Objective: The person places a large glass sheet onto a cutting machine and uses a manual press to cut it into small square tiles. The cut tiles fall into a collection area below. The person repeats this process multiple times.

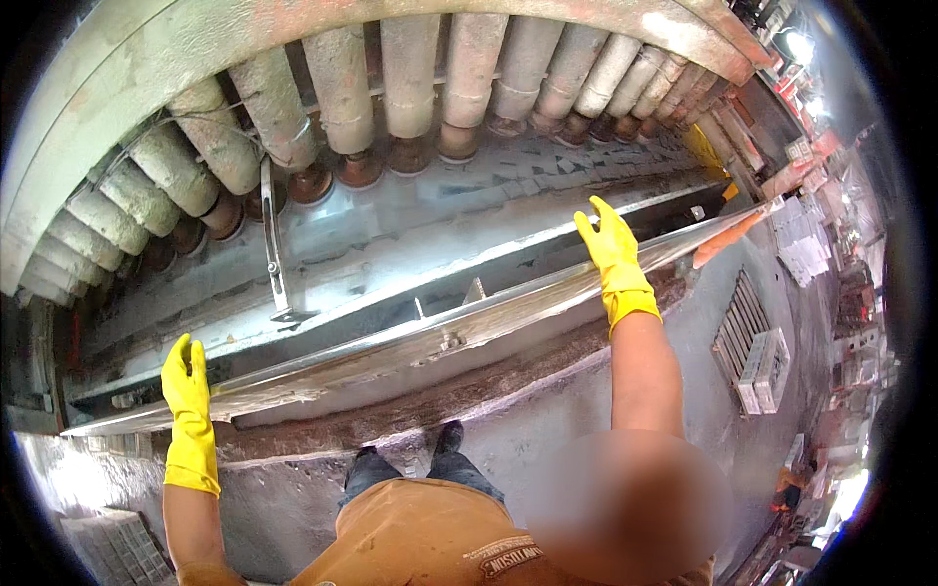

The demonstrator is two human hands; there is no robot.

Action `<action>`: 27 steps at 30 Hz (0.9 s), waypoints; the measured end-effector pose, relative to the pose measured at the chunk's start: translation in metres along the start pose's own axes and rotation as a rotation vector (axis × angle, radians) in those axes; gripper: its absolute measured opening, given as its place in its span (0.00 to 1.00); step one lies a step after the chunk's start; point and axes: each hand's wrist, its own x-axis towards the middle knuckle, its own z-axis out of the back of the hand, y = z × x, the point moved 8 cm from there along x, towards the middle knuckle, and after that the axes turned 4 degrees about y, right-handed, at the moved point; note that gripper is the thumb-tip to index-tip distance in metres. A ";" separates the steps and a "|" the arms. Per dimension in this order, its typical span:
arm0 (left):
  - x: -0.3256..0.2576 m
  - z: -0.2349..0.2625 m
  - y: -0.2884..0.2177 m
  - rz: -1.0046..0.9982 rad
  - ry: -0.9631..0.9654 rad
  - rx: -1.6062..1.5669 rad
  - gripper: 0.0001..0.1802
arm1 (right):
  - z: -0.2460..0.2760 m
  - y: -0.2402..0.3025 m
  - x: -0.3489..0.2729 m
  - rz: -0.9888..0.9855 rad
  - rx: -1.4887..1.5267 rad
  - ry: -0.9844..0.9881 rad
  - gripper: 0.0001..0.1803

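Both of my hands wear yellow rubber gloves. My left hand [186, 379] is raised at the left end of a long metal trough [391, 311], fingers stretched up and slightly bent, holding nothing. Over the right part of the trough, my right hand [611, 249] has its thumb apart from its fingers and nothing in it. I cannot tell whether either hand touches the metal. A long, light-coloured front plate [469, 330] runs along the trough's near side, beneath both hands. Beyond it, a slotted metal bar [273, 234] leans on the wet grey machine bed [381, 234].
A row of thick, dirty cylinders [408, 78] stands over the bed under a curved beam [244, 39]. An orange piece [725, 239] hangs at the plate's right end. Right of me, a slatted pallet [740, 327] and a pale crate [764, 371] lie on the floor.
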 end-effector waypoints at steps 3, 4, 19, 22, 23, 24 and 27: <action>-0.004 -0.005 0.017 0.101 -0.045 0.100 0.31 | -0.001 -0.017 -0.004 -0.046 -0.064 0.026 0.38; -0.006 -0.005 0.025 0.126 -0.053 0.134 0.31 | -0.005 -0.018 -0.006 -0.056 -0.070 0.039 0.38; -0.031 -0.009 0.052 0.216 -0.037 0.172 0.28 | -0.009 -0.030 -0.024 -0.125 -0.170 0.034 0.38; -0.033 -0.009 0.060 0.216 -0.041 0.183 0.28 | -0.014 -0.033 -0.021 -0.115 -0.153 0.017 0.38; -0.035 -0.009 0.062 0.217 -0.039 0.193 0.28 | -0.016 -0.032 -0.023 -0.106 -0.143 0.019 0.38; -0.036 -0.009 0.065 0.218 -0.037 0.203 0.28 | -0.016 -0.032 -0.025 -0.106 -0.145 0.012 0.38; -0.032 -0.006 0.058 0.229 -0.034 0.210 0.29 | -0.017 -0.021 -0.023 -0.094 -0.145 -0.001 0.37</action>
